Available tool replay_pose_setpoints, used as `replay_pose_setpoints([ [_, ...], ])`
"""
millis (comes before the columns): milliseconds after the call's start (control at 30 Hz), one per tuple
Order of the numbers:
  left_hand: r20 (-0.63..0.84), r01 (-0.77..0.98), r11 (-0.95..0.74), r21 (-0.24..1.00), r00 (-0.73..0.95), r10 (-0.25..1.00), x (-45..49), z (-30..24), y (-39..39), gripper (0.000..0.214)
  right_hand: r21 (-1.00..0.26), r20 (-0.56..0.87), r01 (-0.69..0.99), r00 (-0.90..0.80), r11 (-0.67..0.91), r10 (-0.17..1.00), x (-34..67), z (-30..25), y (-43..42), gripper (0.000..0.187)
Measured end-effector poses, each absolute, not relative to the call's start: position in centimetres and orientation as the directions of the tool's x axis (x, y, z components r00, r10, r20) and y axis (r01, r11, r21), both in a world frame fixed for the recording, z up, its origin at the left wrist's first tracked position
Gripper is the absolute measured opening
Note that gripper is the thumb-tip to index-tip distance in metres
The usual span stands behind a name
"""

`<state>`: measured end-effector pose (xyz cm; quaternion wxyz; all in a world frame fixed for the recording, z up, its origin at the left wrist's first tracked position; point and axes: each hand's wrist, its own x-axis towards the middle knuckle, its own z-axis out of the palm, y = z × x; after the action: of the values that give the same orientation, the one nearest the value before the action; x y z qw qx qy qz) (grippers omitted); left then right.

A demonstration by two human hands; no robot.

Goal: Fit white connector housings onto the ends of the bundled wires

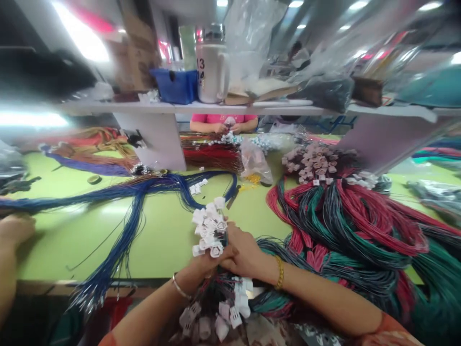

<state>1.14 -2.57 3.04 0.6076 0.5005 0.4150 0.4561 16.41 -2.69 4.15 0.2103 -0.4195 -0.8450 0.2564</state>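
My left hand (pixel 207 264) and my right hand (pixel 243 252) meet at the near edge of the green table (pixel 162 240). Both are closed around a bunch of thin wires tipped with small white plastic connectors (pixel 209 228), which stand up above my fingers. More white connectors (pixel 219 317) hang below my wrists over my lap. A silver bangle is on my left wrist and a gold bracelet on my right.
Blue wire bundles (pixel 137 202) spread across the table's left. Red and green wire coils (pixel 360 226) pile at right. A shelf (pixel 216 108) holds a white mug and a blue bin. Another person's hands (pixel 228 127) work opposite; someone's hand (pixel 14 230) rests at far left.
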Motion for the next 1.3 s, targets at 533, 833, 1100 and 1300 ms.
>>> replay_pose_setpoints([
  [533, -0.095, -0.6, 0.251, 0.76, 0.279, 0.955, 1.4, 2.1, -0.7, 0.048, -0.53, 0.102, 0.839, -0.076, 0.119, 0.992, 27.1, -0.3, 16.7, 0.012],
  [833, -0.205, -0.571, 0.208, 0.794, 0.071, 0.976, 1.2, 1.3, 0.0, 0.053, -0.676, 0.121, 0.733, 0.01, 0.075, 0.993, 27.4, -2.1, 17.3, 0.01],
  [1100, -0.174, -0.609, 0.222, 0.762, 0.137, 0.975, 1.2, 1.8, -0.1, 0.065, -0.957, 0.031, 0.289, -0.004, 0.031, 0.999, 24.9, 0.9, 14.7, 0.032],
  [1300, -0.242, -0.562, 0.27, 0.781, 0.127, 0.962, 1.5, 1.9, -0.3, 0.049, -0.963, -0.101, -0.215, -0.281, -0.165, 0.954, 20.7, 5.7, 9.9, 0.039],
])
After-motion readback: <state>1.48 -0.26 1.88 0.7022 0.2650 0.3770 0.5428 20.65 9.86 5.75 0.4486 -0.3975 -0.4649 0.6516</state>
